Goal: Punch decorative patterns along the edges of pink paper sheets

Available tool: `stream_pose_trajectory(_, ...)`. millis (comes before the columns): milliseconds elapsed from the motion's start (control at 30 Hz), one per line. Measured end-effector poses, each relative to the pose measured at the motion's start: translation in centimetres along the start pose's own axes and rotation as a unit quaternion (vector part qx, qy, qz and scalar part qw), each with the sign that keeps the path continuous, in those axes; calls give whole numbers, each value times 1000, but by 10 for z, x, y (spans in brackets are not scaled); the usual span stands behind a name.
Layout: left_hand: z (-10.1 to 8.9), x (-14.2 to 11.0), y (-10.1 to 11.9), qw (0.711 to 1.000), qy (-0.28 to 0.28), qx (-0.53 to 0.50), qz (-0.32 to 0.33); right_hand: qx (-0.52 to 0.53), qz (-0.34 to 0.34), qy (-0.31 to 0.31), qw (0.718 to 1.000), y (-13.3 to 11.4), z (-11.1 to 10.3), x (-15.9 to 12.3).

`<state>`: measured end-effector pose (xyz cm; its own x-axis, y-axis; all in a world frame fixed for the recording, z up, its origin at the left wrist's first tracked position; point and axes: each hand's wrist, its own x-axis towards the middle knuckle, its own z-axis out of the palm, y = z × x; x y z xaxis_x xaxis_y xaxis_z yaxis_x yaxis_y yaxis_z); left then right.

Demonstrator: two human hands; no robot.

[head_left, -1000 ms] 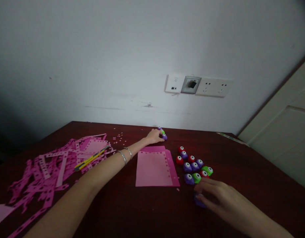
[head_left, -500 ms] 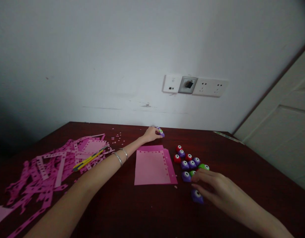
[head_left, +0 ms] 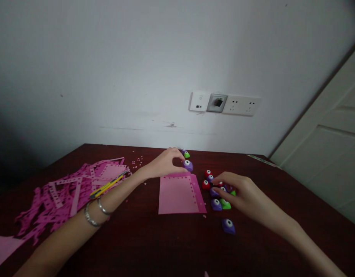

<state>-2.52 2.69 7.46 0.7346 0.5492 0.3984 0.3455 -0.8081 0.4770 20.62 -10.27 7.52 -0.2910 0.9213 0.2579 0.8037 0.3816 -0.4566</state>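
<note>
My left hand [head_left: 167,162] has its thumb and fingers around a purple craft punch [head_left: 188,166] with a white eye-like button, just beyond the pink paper sheets [head_left: 177,196]. Behind it a green punch [head_left: 186,154] and another purple one stand near the wall. My right hand [head_left: 243,190] hovers over the group of punches, fingers apart and partly hiding several of them. Around its fingertips are a red punch [head_left: 205,185] and a purple punch [head_left: 216,204]. A green punch [head_left: 225,204] sits below the hand. One purple punch [head_left: 228,226] lies apart, closer to me.
Punched pink paper strips [head_left: 64,196] form a heap on the left, with a yellow utility knife [head_left: 108,185] on top. Tiny paper bits [head_left: 137,161] are scattered behind. The wall with sockets [head_left: 241,105] bounds the dark red tabletop [head_left: 154,246].
My left hand has drawn a purple punch toward me, away from those by the wall. My right hand has moved up and left, from the front punches to the middle of the group.
</note>
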Motion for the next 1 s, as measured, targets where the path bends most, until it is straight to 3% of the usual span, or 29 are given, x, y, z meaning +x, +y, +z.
stream_pose_trajectory(200,11,-26,3,998,-51,-11,-19,8,-15,-8,1000,-8,9,8)
stream_pose_trajectory(400,18,-23,5,996,-78,-6,-35,-3,-14,-8,1000,-6,27,16)
stream_pose_trajectory(700,27,-27,8,996,-77,-46,-16,61,-49,-3,997,-8,39,33)
stream_pose_trajectory(900,30,-28,16,993,-105,-42,-18,50,-17,-24,998,-10,35,28)
stream_pose_trajectory(1000,30,-28,8,993,-117,-29,-20,20,19,-46,999,1,36,22)
